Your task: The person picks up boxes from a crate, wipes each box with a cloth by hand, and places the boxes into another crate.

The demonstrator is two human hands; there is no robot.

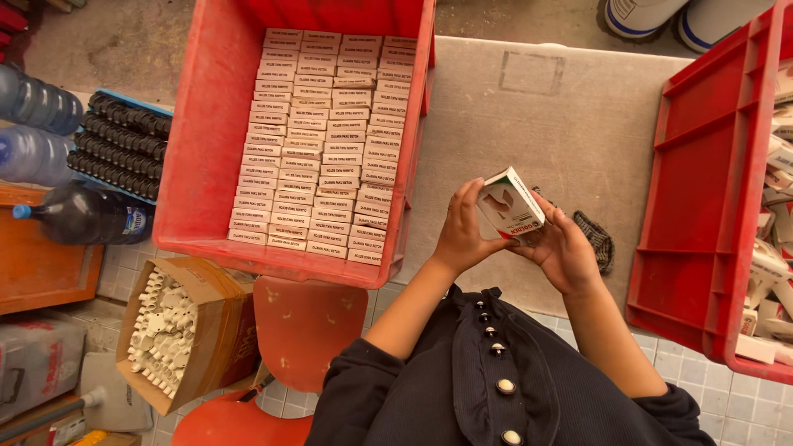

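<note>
Head view shows both hands closed on a small white cardboard box with green and red print (510, 204), held above the grey table (537, 124), just right of the red plastic crate of packed boxes (206, 124). Left hand (462, 235) clasps its left edge, right hand (563, 248) its lower corner. It looks light, thin-walled and crushable; best gripped by the edges.

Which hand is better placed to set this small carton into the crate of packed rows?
Probably left. The left hand grips the small carton on the side nearest the red crate; the right hand is farther away.
</note>
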